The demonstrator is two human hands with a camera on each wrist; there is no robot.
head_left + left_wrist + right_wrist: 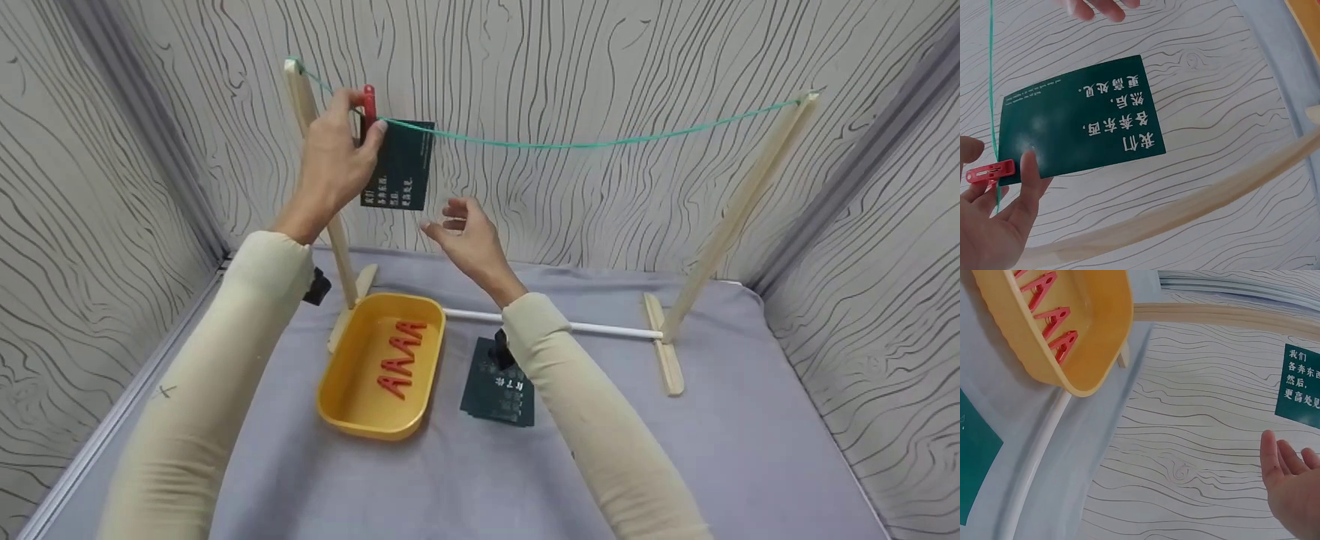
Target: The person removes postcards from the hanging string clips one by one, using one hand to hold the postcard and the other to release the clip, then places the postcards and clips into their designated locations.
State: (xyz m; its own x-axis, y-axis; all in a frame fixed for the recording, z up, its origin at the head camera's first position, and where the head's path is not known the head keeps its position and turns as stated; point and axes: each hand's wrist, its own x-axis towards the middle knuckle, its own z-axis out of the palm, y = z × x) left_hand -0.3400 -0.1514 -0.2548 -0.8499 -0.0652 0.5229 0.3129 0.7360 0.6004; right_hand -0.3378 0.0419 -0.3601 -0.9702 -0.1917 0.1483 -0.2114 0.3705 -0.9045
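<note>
A red clothespin (991,171) clips a dark green card (1084,112) by one corner to a green string (555,145). White characters run across the card. Curled fingers of my left hand (337,146) surround the clothespin, and its thumb overlaps the card beside it. Lower and to the right, my right hand (476,240) is held up near the card's bottom corner, fingers loosely bent and holding nothing. Its fingertips show just under the card in the right wrist view, apart from it.
Wooden posts (739,210) carry the string, joined by a white rod (615,330) at the base. A yellow basin (330,397) with several red clothespins (397,367) stands by the left post. More green cards (487,397) lie stacked under my right forearm. A wood-grain wall is behind.
</note>
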